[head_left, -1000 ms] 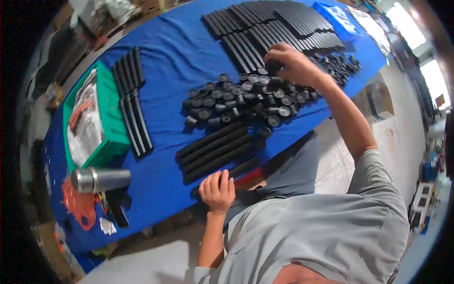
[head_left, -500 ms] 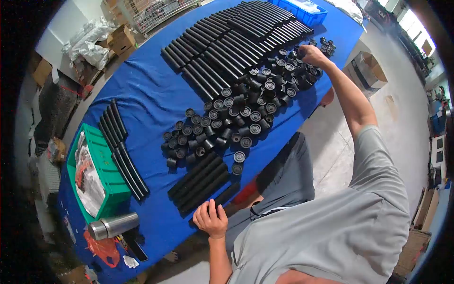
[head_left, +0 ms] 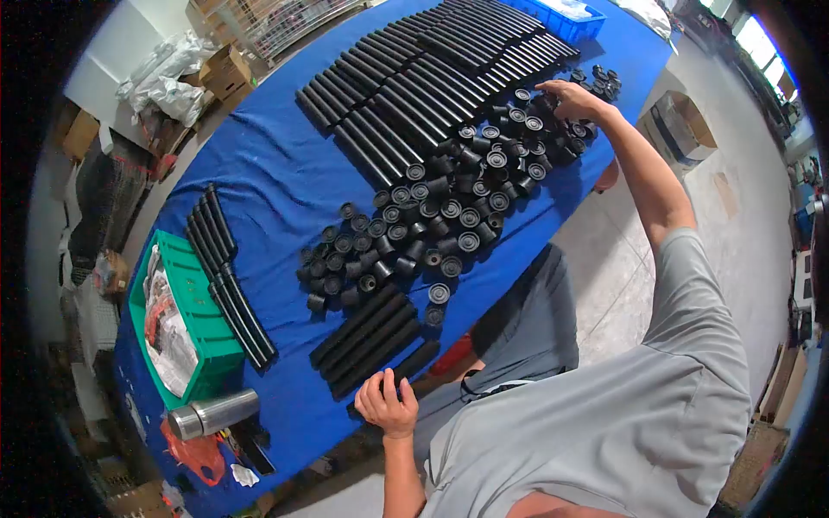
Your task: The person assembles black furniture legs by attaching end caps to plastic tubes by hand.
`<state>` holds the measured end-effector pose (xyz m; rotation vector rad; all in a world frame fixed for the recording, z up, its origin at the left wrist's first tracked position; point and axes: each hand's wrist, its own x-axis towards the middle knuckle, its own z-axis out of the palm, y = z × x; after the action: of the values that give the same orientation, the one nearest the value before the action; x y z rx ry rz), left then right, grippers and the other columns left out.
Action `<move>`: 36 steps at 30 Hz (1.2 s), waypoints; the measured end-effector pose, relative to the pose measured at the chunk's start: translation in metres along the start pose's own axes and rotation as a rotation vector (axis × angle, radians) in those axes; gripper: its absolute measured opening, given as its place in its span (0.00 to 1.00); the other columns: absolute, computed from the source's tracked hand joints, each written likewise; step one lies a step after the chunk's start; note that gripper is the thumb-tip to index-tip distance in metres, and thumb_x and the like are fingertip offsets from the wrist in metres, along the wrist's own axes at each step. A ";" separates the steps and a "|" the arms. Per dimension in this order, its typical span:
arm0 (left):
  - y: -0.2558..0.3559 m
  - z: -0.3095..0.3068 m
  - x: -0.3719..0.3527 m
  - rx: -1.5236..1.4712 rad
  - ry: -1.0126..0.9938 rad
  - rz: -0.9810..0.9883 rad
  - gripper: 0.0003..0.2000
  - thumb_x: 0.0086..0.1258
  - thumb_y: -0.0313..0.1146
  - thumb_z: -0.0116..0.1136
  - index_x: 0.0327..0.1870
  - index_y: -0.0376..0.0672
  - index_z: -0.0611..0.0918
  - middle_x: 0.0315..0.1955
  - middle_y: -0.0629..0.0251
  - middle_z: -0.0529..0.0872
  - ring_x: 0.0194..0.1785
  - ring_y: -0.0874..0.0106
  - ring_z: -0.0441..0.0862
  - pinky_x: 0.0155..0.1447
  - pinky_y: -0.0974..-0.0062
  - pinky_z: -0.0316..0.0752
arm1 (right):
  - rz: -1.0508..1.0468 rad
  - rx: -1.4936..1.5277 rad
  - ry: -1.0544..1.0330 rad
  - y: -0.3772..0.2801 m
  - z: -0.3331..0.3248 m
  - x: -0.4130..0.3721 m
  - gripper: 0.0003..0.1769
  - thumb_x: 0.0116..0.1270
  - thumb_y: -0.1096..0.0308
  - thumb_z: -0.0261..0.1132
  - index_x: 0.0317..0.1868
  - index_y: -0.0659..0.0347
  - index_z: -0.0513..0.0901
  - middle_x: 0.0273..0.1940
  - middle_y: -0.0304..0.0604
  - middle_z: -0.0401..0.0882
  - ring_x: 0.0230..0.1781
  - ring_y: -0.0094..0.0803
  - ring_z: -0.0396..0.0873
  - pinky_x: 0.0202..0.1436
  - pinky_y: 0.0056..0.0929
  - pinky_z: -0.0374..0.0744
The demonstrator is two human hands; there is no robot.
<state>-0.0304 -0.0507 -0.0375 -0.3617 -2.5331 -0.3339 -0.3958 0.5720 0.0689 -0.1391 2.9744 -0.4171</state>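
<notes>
Table [head_left: 285, 173]: blue cloth, concrete floor beyond
Near tube [head_left: 417, 361]: black, slanting from left hand [head_left: 389, 407] toward the black caps [head_left: 451, 209]
Left fingers: curled over its end; grip unclear
Right hand [head_left: 577, 102]: at the far caps, fingers partly extended; hold unclear
Green crate [head_left: 203, 341]: pale plastic, reddish item
Steel bottle [head_left: 216, 413]: lying beside crate

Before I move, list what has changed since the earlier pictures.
The right hand has moved farther along the pile of black caps, toward the blue crate; the dark piece it held is no longer visible. The left hand stays at the near black tube; the green crate and steel bottle stay put.
</notes>
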 end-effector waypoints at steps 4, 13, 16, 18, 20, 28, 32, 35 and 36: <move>-0.001 0.001 0.002 -0.023 0.010 -0.009 0.16 0.68 0.39 0.68 0.55 0.46 0.85 0.48 0.63 0.85 0.52 0.60 0.82 0.60 0.56 0.73 | -0.043 -0.059 0.192 0.011 -0.009 -0.005 0.43 0.50 0.76 0.66 0.72 0.57 0.76 0.64 0.55 0.81 0.65 0.49 0.79 0.71 0.40 0.77; 0.000 -0.005 0.006 -0.107 0.044 -0.071 0.16 0.65 0.37 0.70 0.53 0.47 0.87 0.47 0.64 0.86 0.51 0.63 0.83 0.60 0.60 0.72 | -0.658 0.298 -0.022 -0.350 0.006 -0.040 0.36 0.64 0.71 0.74 0.73 0.49 0.76 0.62 0.48 0.79 0.59 0.45 0.81 0.64 0.44 0.82; -0.001 -0.005 0.007 -0.123 0.064 -0.073 0.16 0.64 0.35 0.70 0.53 0.47 0.87 0.46 0.64 0.85 0.50 0.62 0.83 0.59 0.60 0.73 | -0.999 0.024 -0.097 -0.437 0.060 -0.039 0.38 0.65 0.63 0.74 0.75 0.47 0.73 0.67 0.54 0.74 0.65 0.54 0.77 0.66 0.49 0.80; -0.002 -0.005 0.006 -0.128 0.063 -0.071 0.16 0.64 0.36 0.70 0.53 0.46 0.87 0.47 0.63 0.85 0.50 0.62 0.83 0.59 0.60 0.73 | -1.094 -0.075 -0.176 -0.482 0.091 -0.032 0.42 0.62 0.57 0.75 0.77 0.45 0.71 0.71 0.57 0.70 0.70 0.59 0.71 0.69 0.55 0.78; -0.003 -0.004 0.005 -0.139 0.071 -0.068 0.16 0.65 0.36 0.70 0.53 0.46 0.87 0.47 0.63 0.85 0.50 0.62 0.83 0.59 0.60 0.73 | -1.152 -0.218 -0.233 -0.513 0.114 -0.020 0.46 0.59 0.53 0.76 0.78 0.41 0.70 0.74 0.57 0.66 0.75 0.60 0.65 0.71 0.64 0.73; -0.006 -0.001 -0.001 -0.173 0.076 -0.081 0.14 0.67 0.38 0.68 0.52 0.46 0.88 0.47 0.63 0.86 0.51 0.62 0.84 0.60 0.60 0.74 | -1.071 -0.511 -0.557 -0.545 0.147 0.009 0.42 0.56 0.54 0.78 0.74 0.38 0.75 0.74 0.56 0.63 0.78 0.55 0.60 0.71 0.67 0.71; -0.005 -0.001 0.000 -0.165 0.099 -0.072 0.14 0.69 0.38 0.67 0.53 0.47 0.87 0.47 0.63 0.86 0.51 0.63 0.84 0.60 0.60 0.74 | -1.058 -0.374 -0.478 -0.527 0.158 0.015 0.34 0.56 0.60 0.76 0.66 0.45 0.79 0.66 0.53 0.69 0.71 0.52 0.68 0.64 0.55 0.77; -0.006 0.000 -0.002 -0.170 0.106 -0.068 0.14 0.69 0.38 0.68 0.53 0.46 0.87 0.47 0.63 0.85 0.51 0.63 0.84 0.59 0.60 0.74 | -1.144 -0.318 -0.380 -0.518 0.169 0.020 0.32 0.55 0.62 0.75 0.64 0.45 0.81 0.59 0.50 0.71 0.66 0.51 0.71 0.58 0.54 0.81; -0.006 -0.001 -0.001 -0.173 0.102 -0.070 0.14 0.68 0.37 0.68 0.53 0.46 0.87 0.47 0.63 0.85 0.51 0.63 0.84 0.60 0.60 0.74 | -1.143 -0.314 -0.381 -0.518 0.169 0.019 0.32 0.55 0.62 0.75 0.63 0.46 0.82 0.59 0.50 0.71 0.66 0.51 0.71 0.57 0.54 0.82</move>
<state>-0.0312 -0.0568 -0.0386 -0.3136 -2.4273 -0.5857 -0.3527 0.0292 0.0505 -1.7253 2.2565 0.0137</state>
